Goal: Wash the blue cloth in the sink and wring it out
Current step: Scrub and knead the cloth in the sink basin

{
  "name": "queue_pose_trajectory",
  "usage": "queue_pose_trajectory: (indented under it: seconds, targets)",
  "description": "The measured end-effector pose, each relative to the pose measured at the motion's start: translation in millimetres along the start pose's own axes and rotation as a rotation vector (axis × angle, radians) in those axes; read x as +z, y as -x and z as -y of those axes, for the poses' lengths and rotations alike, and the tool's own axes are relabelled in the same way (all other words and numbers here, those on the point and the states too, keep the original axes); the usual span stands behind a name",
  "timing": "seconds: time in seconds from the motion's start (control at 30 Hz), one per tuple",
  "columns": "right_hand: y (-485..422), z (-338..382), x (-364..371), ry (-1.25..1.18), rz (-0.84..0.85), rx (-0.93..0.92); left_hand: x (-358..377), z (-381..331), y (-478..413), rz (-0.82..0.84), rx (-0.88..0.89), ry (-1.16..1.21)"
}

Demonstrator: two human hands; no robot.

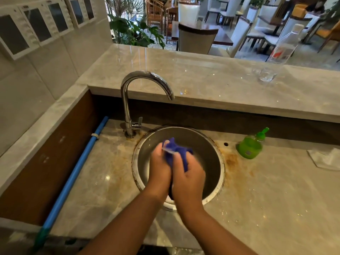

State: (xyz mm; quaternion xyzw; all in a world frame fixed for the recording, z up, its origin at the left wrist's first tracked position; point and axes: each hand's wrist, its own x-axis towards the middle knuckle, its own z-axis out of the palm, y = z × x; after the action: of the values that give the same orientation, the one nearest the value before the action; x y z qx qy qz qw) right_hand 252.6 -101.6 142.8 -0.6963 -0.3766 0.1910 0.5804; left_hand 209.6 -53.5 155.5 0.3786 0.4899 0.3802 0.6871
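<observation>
Inside sink (221, 163): hands (176, 173), blue cloth (177, 153).

Pale tiled wall (46, 70) at left, marble ledge (202, 74), dining chairs (197, 40) and plants (136, 32) beyond

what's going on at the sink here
A person holds a bunched blue cloth between both hands over the round steel sink: the left hand and the right hand each grip it. No stream shows from the chrome tap. A green soap dispenser stands on the counter right of the sink.
</observation>
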Motion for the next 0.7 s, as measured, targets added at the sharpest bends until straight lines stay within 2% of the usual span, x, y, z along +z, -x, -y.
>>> queue_pose_trajectory:
  seconds: [0.07, 0.2, 0.3, 0.4, 0.47, 0.53, 0.63, 0.7]
  targets:
    - [-3.7, -0.6, 1.2, 0.032, 0.038, -0.007, -0.4, 0.6, 0.2, 0.046, -0.062, 0.025]
    - [-55.1, -33.1, -13.1, 0.005, 0.064, 0.297, 2.4, 14.4, 16.3, 0.122, -0.015, -0.018]
    - [-60.9, -47.0, -21.8, -0.145, 0.06, 0.491, -5.3, 8.2, 10.5, 0.014, -0.019, 0.105]
    - [-53.9, -44.2, -27.8, -0.405, 0.049, 0.655, -17.7, 2.9, -0.9, -0.094, -0.064, 0.084]
    - [-48.0, -43.7, -28.4, -0.388, 0.019, 0.61, -23.2, 5.5, -6.3, -0.121, -0.116, 0.011]
    - [-40.2, -41.7, -26.6, -0.293, -0.001, 0.482, -25.2, 10.6, -8.4, -0.135, -0.169, -0.013]
    - [-30.0, -37.2, -28.9, -0.204, 0.058, 0.361, -24.0, 19.4, -8.8, -0.155, -0.205, -0.011]
    - [-19.7, -30.9, -29.4, -0.088, 0.064, 0.195, -17.9, 20.0, -5.3, -0.146, -0.205, 0.01]
